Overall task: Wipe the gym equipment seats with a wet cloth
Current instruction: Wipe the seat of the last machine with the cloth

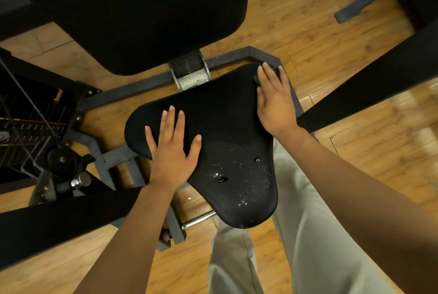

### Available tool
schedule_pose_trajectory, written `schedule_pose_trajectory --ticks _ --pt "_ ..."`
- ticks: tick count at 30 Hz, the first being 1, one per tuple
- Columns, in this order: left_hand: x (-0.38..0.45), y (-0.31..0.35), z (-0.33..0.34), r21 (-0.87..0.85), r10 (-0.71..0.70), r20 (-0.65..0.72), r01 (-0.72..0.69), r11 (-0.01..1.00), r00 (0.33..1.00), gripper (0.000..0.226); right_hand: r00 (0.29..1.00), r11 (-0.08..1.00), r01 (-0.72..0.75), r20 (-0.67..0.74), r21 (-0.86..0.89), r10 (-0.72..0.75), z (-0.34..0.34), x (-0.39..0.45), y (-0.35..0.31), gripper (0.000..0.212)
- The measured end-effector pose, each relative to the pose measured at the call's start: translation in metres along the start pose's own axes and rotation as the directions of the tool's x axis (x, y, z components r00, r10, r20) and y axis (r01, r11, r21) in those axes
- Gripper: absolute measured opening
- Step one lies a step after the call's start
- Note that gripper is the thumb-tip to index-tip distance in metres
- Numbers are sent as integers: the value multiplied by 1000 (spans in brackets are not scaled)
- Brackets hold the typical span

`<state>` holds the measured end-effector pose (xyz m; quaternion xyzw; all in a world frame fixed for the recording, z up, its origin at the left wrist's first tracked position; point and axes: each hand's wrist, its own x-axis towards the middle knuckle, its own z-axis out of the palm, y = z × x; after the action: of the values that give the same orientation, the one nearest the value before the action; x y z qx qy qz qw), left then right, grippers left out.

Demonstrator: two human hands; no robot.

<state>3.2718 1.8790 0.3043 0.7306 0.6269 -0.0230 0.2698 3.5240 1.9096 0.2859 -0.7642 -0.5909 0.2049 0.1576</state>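
Black padded seat (220, 128) carried water droplets near its front. Left hand (174, 151) lay flat on it, fingers spread, gripping nothing. Right hand (275, 102) pressed flat on a dark cloth (275, 71) at the far corner.

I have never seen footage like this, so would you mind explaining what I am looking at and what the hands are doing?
This is one picture from a camera worn on a person's head, looking down. The black triangular pad is the seat of a gym machine, with its backrest above and the grey metal frame on a wooden floor. The left hand lies flat with its fingers spread on the seat's left side. The right hand lies flat at the far right corner, over something dark, perhaps the cloth; I cannot tell. Small shiny droplets dot the seat's near end.
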Motion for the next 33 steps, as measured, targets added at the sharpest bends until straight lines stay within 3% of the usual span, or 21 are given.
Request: schedule_pose_trajectory --ticks 6,9,14,21,29,33 --pt "-1 2 -6 -4 17 27 -17 1000 999 77 953 961 275 122 35 -277 -16 -116 -24 48" --pt "-3 3 -6 25 38 31 -39 999 999 85 942 960 273 182 68 -281 -17 -143 -22 48" --pt "-6 3 -5 51 58 42 -60 997 997 89 932 949 308 180 65 -314 -16 -105 -7 48" --pt "-7 8 -4 148 19 59 -28 989 998 85 987 987 142 83 -75 -135 -2 -18 -11 47" --pt "-11 14 -5 270 24 58 -39 962 998 74 953 964 262 170 -39 -252 -17 -135 -22 51" --pt "-12 16 -7 287 25 55 -39 957 998 75 896 897 422 214 -133 -390 -26 -196 -20 49"
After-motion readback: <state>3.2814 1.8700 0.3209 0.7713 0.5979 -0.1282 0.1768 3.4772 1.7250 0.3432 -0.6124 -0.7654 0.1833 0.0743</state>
